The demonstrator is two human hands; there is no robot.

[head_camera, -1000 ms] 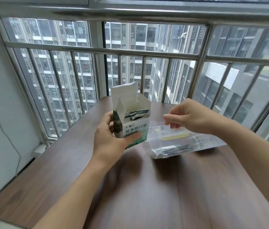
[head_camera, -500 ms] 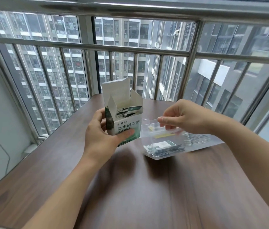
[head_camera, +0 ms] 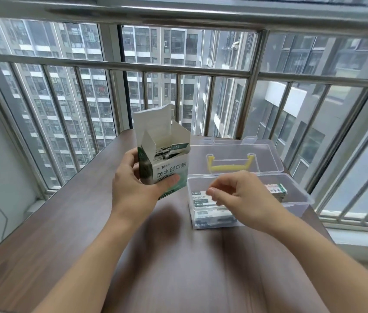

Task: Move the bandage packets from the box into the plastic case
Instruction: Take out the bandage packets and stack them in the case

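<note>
Head view: left hand point(head_camera: 133, 190) gripping box point(head_camera: 167, 163); right hand point(head_camera: 241, 199) fingers curled, any pinched packet hidden.

Left grip point(head_camera: 133, 188) raised, thumb and fingers curled in a hold, right grip point(head_camera: 239, 197) lower, fingers loosely curled

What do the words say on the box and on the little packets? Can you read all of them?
"防水创口贴": big dark letters on the front of the white and green cardboard box, held by the left hand.
"防水创口贴": on the top white bandage packet in the clear plastic case, by the right hand.
Small logo above the box's words, and the packets' fine print: too blurred to read.
</note>
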